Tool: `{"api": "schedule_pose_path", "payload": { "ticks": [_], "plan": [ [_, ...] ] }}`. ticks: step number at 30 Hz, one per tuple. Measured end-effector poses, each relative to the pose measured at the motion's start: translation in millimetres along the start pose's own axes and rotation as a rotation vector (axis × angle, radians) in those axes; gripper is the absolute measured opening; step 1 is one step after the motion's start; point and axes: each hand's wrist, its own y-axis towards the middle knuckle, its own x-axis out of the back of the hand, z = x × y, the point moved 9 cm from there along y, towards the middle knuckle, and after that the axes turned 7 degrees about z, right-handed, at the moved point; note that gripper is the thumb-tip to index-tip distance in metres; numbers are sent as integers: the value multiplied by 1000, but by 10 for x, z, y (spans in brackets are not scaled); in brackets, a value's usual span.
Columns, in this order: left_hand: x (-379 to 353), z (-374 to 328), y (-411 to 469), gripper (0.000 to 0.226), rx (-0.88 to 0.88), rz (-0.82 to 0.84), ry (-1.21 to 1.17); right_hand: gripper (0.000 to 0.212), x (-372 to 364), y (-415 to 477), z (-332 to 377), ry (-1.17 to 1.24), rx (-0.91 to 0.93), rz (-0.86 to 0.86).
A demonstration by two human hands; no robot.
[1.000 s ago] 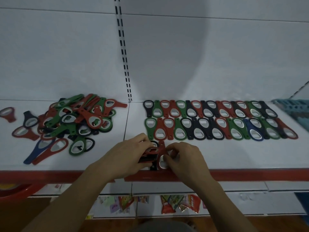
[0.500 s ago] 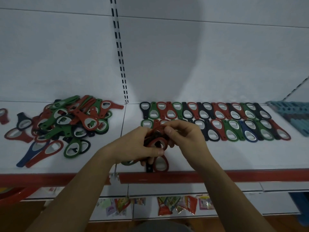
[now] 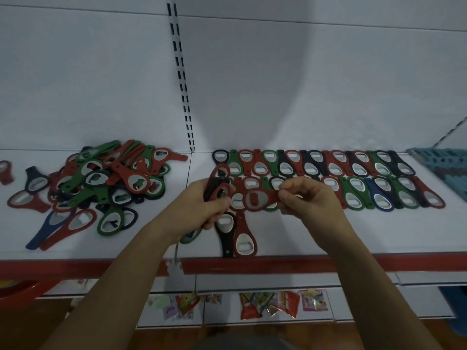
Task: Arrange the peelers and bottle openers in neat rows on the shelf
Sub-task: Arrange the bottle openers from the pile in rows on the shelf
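Observation:
My left hand point(image 3: 202, 205) grips a bunch of bottle openers point(image 3: 219, 184), red, black and green, raised above the white shelf point(image 3: 316, 231). My right hand point(image 3: 307, 200) pinches the handle of a single red opener point(image 3: 257, 199), held sideways between both hands. Two neat rows of openers point(image 3: 353, 178) run along the back right of the shelf. In front, a black opener point(image 3: 225, 231) and a red opener point(image 3: 244, 238) lie side by side near the shelf's front edge. A loose pile of openers point(image 3: 106, 183) lies at the left.
A red strip point(image 3: 290, 263) edges the shelf front. A slotted upright point(image 3: 183, 79) divides the white back wall. A teal basket point(image 3: 444, 168) stands at the far right. Snack packets point(image 3: 267, 303) hang below the shelf. A red bowl point(image 3: 20, 290) shows at lower left.
Both hands rose from the shelf's front edge, leaving a black and a red opener lying there. My right hand drew one red opener out of the bunch, to the right.

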Motion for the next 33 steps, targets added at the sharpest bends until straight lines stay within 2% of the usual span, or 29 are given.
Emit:
{"api": "schedule_pose_path", "payload": {
  "ticks": [2, 3, 5, 9, 12, 15, 18, 21, 23, 26, 30, 33],
  "plan": [
    [82, -54, -39, 7, -9, -121, 367, 8, 55, -52, -33, -52, 9, 15],
    [120, -72, -68, 11, -6, -192, 518, 8, 76, -80, -37, -78, 22, 13],
    [136, -78, -130, 14, 1, -272, 643, 9, 96, -114, -26, -144, 46, 10],
    [-32, -20, -158, 25, -4, -251, 701, 11, 84, -105, 50, -367, 118, 2],
    [-170, -25, -201, 29, -29, -262, 714, 12, -65, -207, 226, -601, 330, 10],
    [-254, 1, -241, 20, -23, -295, 746, 19, -301, -404, 203, -782, 470, 153],
    [-309, 12, -293, 20, -29, -344, 792, 32, -359, -488, -2, -862, 393, 317],
    [-299, -82, -336, 13, -84, -399, 846, 29, -338, -480, -10, -751, 333, 408],
    [-298, -120, -355, 14, -93, -411, 896, 21, -276, -437, 33, -666, 329, 359],
    [-322, -87, -361, 21, -55, -359, 926, 22, -191, -347, -42, -834, 307, 230],
    [-402, 8, -340, 27, 4, -247, 975, 23, -311, -297, -226, -950, 258, 297],
    [-436, 32, -335, 31, 14, -228, 1002, 23, -351, -300, -234, -961, 273, 298]
  ]
}}
